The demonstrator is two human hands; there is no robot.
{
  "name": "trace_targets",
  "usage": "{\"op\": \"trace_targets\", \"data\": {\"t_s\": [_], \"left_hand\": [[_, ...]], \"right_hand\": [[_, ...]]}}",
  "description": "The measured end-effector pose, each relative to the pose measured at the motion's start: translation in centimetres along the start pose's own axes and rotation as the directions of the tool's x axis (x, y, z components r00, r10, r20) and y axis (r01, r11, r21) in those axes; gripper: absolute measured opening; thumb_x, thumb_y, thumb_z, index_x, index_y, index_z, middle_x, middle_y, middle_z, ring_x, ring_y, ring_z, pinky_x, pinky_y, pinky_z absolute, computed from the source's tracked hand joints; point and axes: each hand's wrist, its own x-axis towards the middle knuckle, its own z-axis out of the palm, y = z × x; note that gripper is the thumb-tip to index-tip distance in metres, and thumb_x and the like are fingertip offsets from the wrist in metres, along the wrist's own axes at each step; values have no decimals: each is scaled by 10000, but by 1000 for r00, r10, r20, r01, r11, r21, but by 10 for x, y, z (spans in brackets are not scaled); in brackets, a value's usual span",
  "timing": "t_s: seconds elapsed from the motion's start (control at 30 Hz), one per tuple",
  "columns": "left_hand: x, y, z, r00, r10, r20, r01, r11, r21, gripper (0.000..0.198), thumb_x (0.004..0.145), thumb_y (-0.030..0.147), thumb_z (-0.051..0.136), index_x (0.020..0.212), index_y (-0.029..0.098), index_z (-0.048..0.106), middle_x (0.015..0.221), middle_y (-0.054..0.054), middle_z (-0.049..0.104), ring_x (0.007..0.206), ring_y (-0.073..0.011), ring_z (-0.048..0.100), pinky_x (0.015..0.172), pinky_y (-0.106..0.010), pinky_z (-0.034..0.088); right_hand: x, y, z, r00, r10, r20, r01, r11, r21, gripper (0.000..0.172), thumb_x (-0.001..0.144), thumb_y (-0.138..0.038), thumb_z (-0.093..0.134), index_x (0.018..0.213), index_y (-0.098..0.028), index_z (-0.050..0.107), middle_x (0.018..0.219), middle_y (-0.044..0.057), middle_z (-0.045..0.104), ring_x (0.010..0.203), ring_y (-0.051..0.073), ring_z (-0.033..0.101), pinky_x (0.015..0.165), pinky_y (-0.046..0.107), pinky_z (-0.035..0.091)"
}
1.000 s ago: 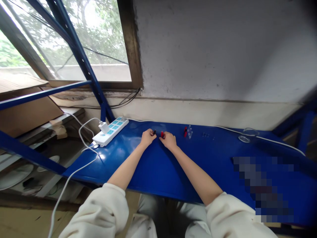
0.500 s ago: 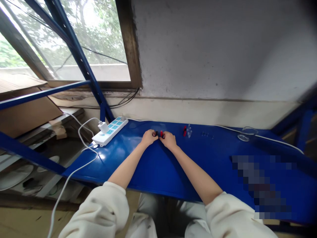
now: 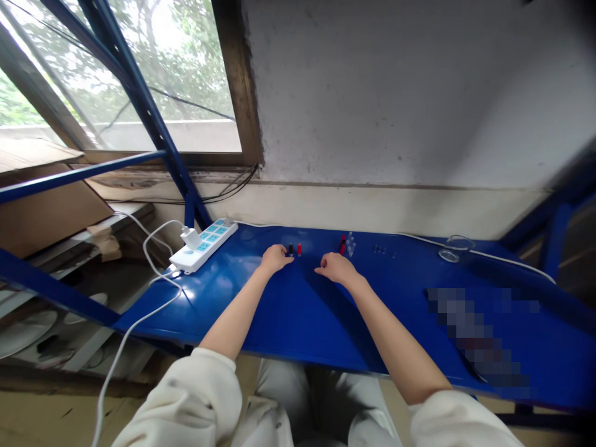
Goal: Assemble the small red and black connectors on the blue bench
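Left hand [image 3: 274, 258] touches or nears black piece [image 3: 291, 249]; right hand [image 3: 339, 268], right of red piece [image 3: 299, 249]; grip closure unclear. Both pieces look light, stiff, best held mid-side.

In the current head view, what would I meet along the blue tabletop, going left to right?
White power strip → left hand → small black piece → small red piece → right hand → faint clear bits → clear round item.

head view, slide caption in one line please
Left hand at a small black cylinder, a red cylinder standing beside it, right hand apart from both, at a blue table.
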Motion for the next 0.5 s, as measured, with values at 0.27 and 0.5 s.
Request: {"op": "trace_targets", "data": {"t_s": [0.27,0.5], "left_hand": [[-60,44,-15,981,184,-57,-185,983,-14,309,752,463,486,731,172,588,731,-50,623,673,-158,574,588,-247,394],[-67,111,45,801,599,13,-599,800,34,487,822,296,402,1290,184,334,1172,-106,494,1008,-210,487,826,-326,397]], "right_hand": [[-14,68,-23,938,330,-107,-324,943,69,184,732,-286,532,808,-165,647,791,96,647,733,204,604,578,263,387],[-9,74,-1,873,364,-325,-360,930,73,319,760,-346,495,1008,-168,588,993,112,612,932,221,555,722,304,393]]}}
